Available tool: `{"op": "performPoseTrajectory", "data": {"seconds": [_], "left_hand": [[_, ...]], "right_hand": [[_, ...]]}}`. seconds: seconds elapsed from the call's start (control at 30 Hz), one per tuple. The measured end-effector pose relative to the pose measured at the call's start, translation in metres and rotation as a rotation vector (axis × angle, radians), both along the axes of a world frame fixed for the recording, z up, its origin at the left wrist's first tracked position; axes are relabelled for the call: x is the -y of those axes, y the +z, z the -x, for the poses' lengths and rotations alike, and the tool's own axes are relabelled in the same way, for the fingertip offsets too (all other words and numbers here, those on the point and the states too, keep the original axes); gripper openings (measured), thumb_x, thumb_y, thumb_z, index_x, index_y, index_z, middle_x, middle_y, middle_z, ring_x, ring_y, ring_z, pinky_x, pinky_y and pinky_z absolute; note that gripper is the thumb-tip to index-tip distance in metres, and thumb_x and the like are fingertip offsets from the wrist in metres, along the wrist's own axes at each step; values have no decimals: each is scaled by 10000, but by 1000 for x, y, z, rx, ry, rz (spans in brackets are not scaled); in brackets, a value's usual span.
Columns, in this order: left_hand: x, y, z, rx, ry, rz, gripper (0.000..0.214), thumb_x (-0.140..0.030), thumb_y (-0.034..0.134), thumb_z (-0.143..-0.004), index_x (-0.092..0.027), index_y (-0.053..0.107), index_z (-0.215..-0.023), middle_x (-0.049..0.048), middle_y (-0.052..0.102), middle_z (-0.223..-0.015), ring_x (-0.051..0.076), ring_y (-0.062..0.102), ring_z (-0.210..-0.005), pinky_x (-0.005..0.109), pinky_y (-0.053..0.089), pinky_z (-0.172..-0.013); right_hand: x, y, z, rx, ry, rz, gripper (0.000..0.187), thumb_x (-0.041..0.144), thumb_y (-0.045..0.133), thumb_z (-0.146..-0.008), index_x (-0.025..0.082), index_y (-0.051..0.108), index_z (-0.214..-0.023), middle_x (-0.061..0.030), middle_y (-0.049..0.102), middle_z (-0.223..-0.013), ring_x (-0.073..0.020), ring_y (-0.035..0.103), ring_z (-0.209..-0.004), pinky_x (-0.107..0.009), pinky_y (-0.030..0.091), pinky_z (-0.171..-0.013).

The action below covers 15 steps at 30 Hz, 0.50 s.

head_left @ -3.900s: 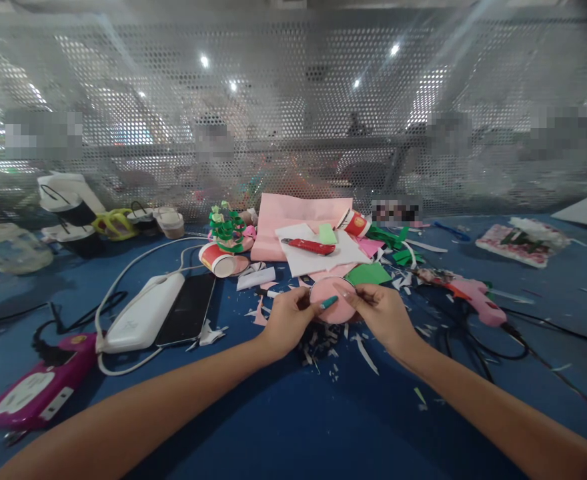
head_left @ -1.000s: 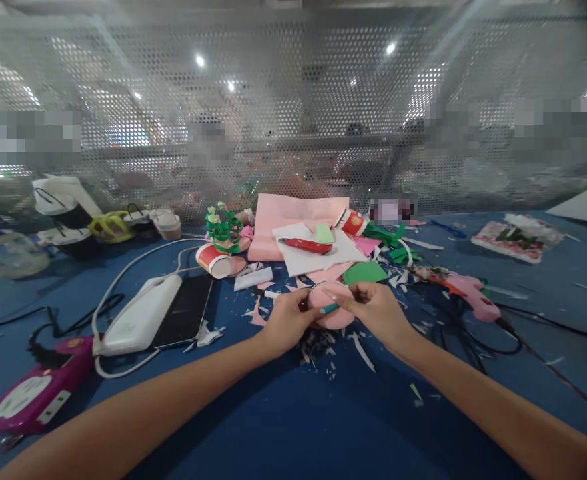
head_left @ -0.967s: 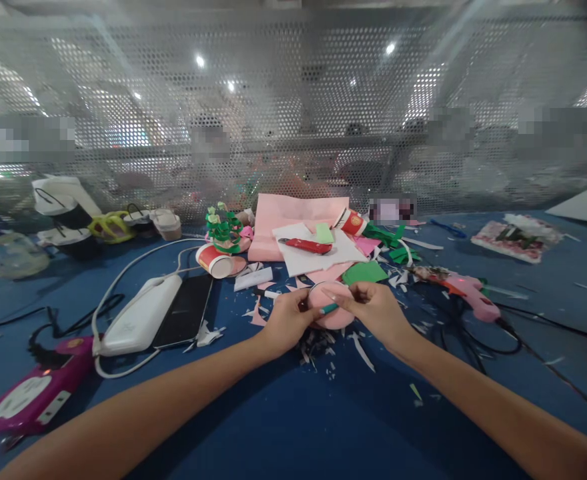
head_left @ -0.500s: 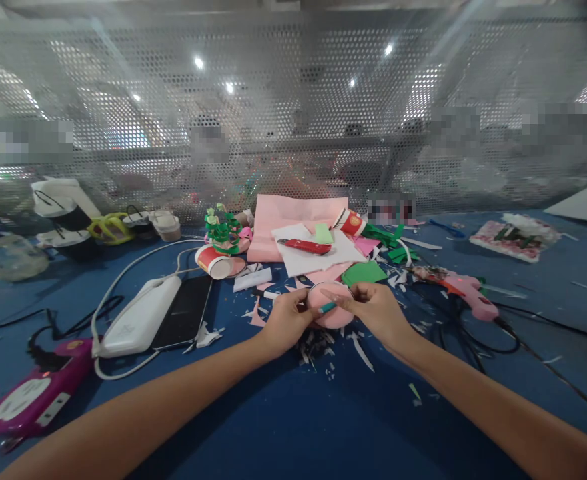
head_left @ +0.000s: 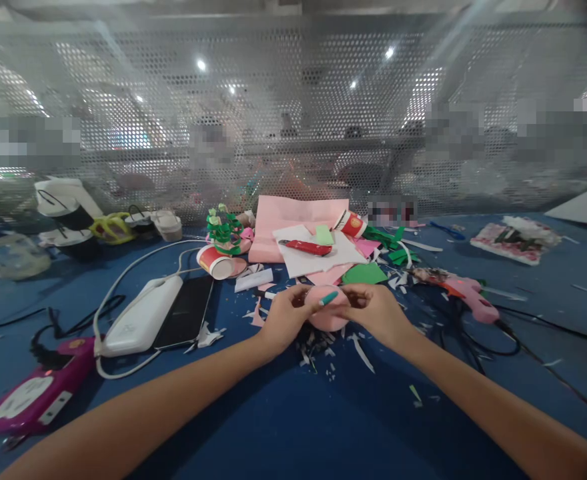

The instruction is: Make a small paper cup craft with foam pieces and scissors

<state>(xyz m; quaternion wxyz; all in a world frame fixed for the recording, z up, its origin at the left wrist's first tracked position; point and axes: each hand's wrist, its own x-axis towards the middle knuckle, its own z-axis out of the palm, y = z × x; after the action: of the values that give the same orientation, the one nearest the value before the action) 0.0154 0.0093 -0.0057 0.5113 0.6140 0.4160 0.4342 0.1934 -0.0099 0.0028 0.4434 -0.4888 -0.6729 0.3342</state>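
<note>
- Disc of pale pink paper (head_left: 326,321), round and flat, sits between two bare hands at the middle of a blue table (head_left: 293,427).
- The left hand (head_left: 288,313) has its grip closed on the disc's left side, thumb laid across the top, its teal-painted nail plain to see from here.
- The right hand (head_left: 373,310) pinches the disc's right side, its grip closed on the edge, fingertips partly hidden.
- Thin white and dark paper scraps (head_left: 318,350) litter the table just in front of the disc.
- Beyond the hands, a red-handled craft knife (head_left: 306,248) lies on a white paper sheet (head_left: 293,265), near a pale green paper slip (head_left: 324,235); a large pale pink paper sheet (head_left: 273,220) spreads behind.
- To the right of that sheet, a green paper piece (head_left: 365,273) lies near the right hand, with a pink plastic glue gun (head_left: 478,303) farther out.
- On the left, a red-and-white paper cup (head_left: 216,262) lies tipped over before a green curled-paper plant (head_left: 225,235).
- Nearer the left forearm, a black phone (head_left: 186,313) rests just beside a rounded white plastic block (head_left: 143,317).
- A perforated grey metal screen (head_left: 293,107) backs the scene.
</note>
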Motion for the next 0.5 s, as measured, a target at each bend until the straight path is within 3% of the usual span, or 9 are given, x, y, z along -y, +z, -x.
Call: {"op": "performPoseTrajectory", "data": {"seconds": [0.17, 0.37, 0.5], "left_hand": [[-3, -4, 1, -68, 61, 12, 279, -412, 685, -691, -142, 656, -754, -57, 506, -463, 46, 346, -318, 191, 231, -331], [-5, -7, 4, -2, 73, 68, 359, -505, 635, -724, -154, 603, -796, -102, 377, -373, 64, 334, -253, 183, 214, -263], [-4, -6, 5, -29, 74, 41, 377, -532, 602, -754, -157, 584, -772, -94, 393, -370, 64, 351, -255, 175, 233, -263]], "right_hand": [[-1, -6, 1, 46, -58, -12, 431, 382, 788, -588, 163, 613, -916, -67, 666, -858, -175, 597, -640, -284, 470, -572], [-2, -2, 1, 130, -8, -30, 376, 494, 673, -699, 175, 517, -574, 20, 496, -541, -118, 450, -525, -239, 354, -495], [-2, -2, 1, 92, -13, -9, 379, 498, 643, -717, 176, 515, -563, 15, 503, -519, -125, 460, -508, -239, 336, -481]]}}
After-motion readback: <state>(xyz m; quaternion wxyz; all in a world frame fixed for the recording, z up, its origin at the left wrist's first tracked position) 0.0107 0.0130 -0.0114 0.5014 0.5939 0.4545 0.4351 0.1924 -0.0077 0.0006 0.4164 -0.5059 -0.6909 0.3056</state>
